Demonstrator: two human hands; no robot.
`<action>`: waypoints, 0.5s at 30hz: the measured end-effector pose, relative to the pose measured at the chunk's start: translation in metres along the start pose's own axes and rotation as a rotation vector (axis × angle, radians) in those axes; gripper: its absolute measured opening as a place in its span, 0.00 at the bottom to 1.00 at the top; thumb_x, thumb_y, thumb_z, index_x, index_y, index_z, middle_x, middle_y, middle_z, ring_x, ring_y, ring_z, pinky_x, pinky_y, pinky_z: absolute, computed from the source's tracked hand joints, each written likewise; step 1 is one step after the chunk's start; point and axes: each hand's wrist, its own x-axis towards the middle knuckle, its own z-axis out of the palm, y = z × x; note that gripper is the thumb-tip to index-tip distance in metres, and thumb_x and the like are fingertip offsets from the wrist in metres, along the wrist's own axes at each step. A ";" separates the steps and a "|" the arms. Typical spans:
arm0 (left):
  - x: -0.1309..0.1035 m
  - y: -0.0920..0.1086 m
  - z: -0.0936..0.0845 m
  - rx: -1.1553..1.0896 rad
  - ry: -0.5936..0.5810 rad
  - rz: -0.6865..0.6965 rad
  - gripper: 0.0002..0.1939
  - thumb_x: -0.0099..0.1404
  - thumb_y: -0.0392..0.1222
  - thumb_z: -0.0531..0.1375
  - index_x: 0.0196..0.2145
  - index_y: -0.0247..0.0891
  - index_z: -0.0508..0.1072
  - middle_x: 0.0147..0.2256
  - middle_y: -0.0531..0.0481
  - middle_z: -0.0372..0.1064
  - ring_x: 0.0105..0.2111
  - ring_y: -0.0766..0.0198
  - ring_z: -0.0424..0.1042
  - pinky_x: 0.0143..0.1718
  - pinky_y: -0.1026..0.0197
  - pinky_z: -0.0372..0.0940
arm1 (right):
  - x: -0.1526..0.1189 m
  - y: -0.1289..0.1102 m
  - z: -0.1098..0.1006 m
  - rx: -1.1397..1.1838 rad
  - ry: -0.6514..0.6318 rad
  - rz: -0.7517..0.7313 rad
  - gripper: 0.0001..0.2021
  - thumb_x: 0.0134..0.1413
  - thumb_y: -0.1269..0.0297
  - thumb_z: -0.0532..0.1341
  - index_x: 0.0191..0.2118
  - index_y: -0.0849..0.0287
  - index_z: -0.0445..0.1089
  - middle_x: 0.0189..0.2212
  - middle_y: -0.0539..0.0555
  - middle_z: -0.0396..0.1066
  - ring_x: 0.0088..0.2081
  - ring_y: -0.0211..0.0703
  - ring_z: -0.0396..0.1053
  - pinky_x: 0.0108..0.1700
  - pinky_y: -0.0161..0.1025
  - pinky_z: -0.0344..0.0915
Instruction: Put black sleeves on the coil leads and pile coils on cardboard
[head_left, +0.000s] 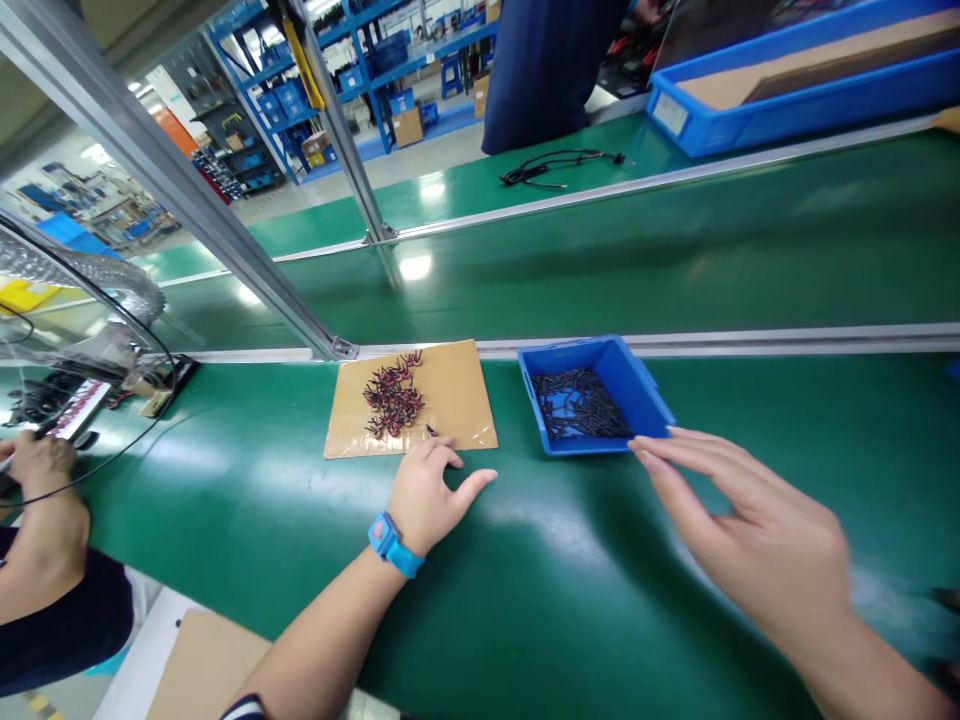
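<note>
My left hand (pixel 427 495), with a blue watch (pixel 394 545) on the wrist, is at the near edge of a flat brown cardboard sheet (pixel 461 400). Its thumb is spread away from the curled fingers. Just beyond the fingertips lies one small dark part (pixel 431 431), apart from a pile of small black-and-red parts (pixel 394 398) on the sheet. At the near right corner of a blue bin (pixel 637 385), my right hand (pixel 757 530) has thumb and fingertips pinched together; anything between them is too small to see. Short black tube-like pieces (pixel 581 400) cover much of the bin's floor.
A metal rail (pixel 750 341) runs behind the sheet and bin, with a slanted metal post (pixel 225 240) at left. Another person's hand (pixel 41 465) works at far left. Across the green bench lie a black cable (pixel 555 165) and a long blue tray (pixel 712 130).
</note>
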 end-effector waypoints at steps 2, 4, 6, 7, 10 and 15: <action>0.003 -0.006 0.000 0.019 -0.029 -0.049 0.15 0.59 0.52 0.59 0.25 0.38 0.66 0.40 0.37 0.71 0.45 0.52 0.70 0.45 0.49 0.65 | 0.000 -0.001 0.000 0.014 0.006 -0.027 0.04 0.52 0.72 0.60 0.35 0.58 0.71 0.29 0.52 0.74 0.34 0.44 0.73 0.41 0.42 0.70; 0.006 -0.013 -0.001 0.031 -0.045 -0.088 0.15 0.61 0.50 0.57 0.24 0.37 0.66 0.42 0.36 0.70 0.48 0.51 0.69 0.47 0.48 0.64 | 0.000 -0.001 0.000 0.013 -0.001 -0.056 0.05 0.53 0.72 0.60 0.35 0.57 0.71 0.28 0.51 0.74 0.33 0.43 0.73 0.41 0.42 0.70; 0.008 -0.018 -0.003 0.046 -0.054 -0.110 0.14 0.63 0.49 0.55 0.25 0.37 0.66 0.43 0.35 0.69 0.50 0.51 0.68 0.48 0.47 0.64 | -0.001 -0.001 0.001 0.006 -0.005 -0.065 0.05 0.53 0.71 0.60 0.36 0.56 0.71 0.28 0.50 0.73 0.32 0.42 0.73 0.40 0.42 0.70; 0.008 -0.020 -0.003 0.053 -0.062 -0.116 0.13 0.63 0.48 0.55 0.26 0.37 0.67 0.44 0.35 0.69 0.50 0.51 0.67 0.49 0.47 0.63 | -0.002 -0.001 0.001 0.007 -0.012 -0.063 0.06 0.53 0.71 0.60 0.36 0.55 0.71 0.28 0.49 0.73 0.33 0.42 0.73 0.40 0.42 0.70; 0.009 -0.022 -0.002 0.064 -0.091 -0.122 0.13 0.63 0.48 0.55 0.30 0.36 0.69 0.46 0.35 0.68 0.51 0.51 0.66 0.50 0.47 0.63 | -0.004 -0.002 0.001 0.027 -0.033 -0.041 0.08 0.53 0.71 0.59 0.38 0.51 0.71 0.28 0.48 0.73 0.33 0.43 0.73 0.41 0.44 0.70; 0.010 -0.026 -0.005 0.047 -0.088 -0.092 0.10 0.63 0.46 0.56 0.32 0.36 0.71 0.43 0.39 0.68 0.51 0.53 0.66 0.51 0.50 0.63 | -0.006 0.000 0.002 0.063 -0.070 -0.063 0.09 0.53 0.71 0.60 0.39 0.51 0.70 0.29 0.49 0.74 0.33 0.44 0.72 0.43 0.45 0.70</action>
